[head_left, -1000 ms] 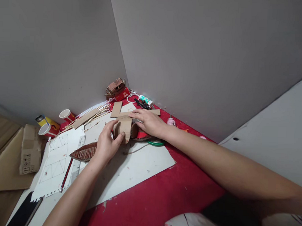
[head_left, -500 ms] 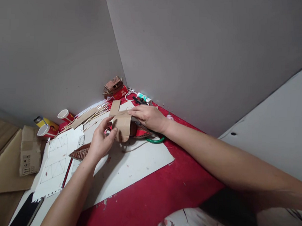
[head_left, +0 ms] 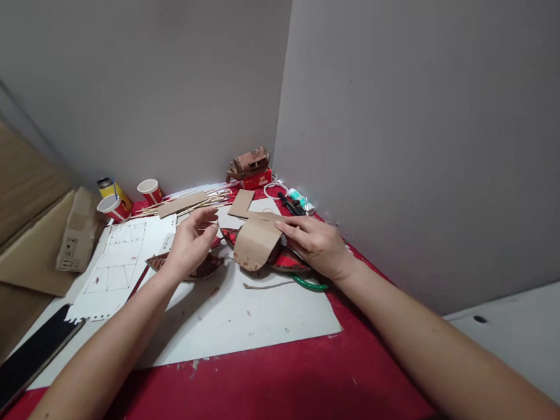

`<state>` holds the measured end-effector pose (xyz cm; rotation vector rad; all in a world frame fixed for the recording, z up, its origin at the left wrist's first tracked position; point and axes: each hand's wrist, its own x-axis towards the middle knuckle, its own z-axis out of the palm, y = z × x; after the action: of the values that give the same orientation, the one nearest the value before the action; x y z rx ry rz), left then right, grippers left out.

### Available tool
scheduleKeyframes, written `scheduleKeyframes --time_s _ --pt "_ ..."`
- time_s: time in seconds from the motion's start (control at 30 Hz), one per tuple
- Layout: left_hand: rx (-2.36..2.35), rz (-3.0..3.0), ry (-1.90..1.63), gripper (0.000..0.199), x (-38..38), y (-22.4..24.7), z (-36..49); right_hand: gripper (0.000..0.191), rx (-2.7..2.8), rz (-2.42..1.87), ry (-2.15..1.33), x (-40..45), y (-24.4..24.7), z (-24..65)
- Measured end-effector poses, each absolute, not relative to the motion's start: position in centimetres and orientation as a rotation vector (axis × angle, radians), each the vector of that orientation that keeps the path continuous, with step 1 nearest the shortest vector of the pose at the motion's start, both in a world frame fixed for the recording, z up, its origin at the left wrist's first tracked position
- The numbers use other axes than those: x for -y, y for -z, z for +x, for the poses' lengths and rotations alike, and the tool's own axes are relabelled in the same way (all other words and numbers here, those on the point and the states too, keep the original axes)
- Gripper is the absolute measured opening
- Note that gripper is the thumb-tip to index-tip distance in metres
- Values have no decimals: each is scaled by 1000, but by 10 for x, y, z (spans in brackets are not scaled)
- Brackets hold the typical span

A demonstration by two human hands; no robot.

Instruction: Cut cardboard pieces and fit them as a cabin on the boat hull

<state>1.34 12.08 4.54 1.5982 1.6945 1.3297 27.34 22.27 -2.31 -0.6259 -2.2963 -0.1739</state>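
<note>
A curved piece of brown cardboard [head_left: 259,241] lies arched over the middle of a small model boat [head_left: 289,259] with red inner surfaces. My right hand [head_left: 318,241] pinches the cardboard's right upper edge between thumb and fingers. To the left, my left hand [head_left: 193,238] hovers with thumb and fingers apart, holding nothing. Beneath and behind it lies a second, narrow brown boat hull [head_left: 207,267], partly covered by the hand. A green ring-shaped handle [head_left: 310,284] sticks out below the boat, its other end hidden.
White sheets [head_left: 275,321] cover part of the red tabletop [head_left: 263,389]. Behind are thin wooden sticks [head_left: 215,199], a flat cardboard strip [head_left: 241,203], two paper cups [head_left: 114,209], a glue tube [head_left: 301,200] and a brown model [head_left: 250,162]. Cardboard boxes [head_left: 77,232] and a dark slab [head_left: 27,354] stand left.
My left hand has let go of the cardboard and drawn away to its left. My right hand stays at the cardboard's edge. The view has turned, shifting the scene rightward.
</note>
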Motion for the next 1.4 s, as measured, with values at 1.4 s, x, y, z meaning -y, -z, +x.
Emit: scheduleKeyframes --time_s 1.4 --pt "-1672 1992 -685 62 -141 -43 28 29 2258 -568 -418 -228 5 277"
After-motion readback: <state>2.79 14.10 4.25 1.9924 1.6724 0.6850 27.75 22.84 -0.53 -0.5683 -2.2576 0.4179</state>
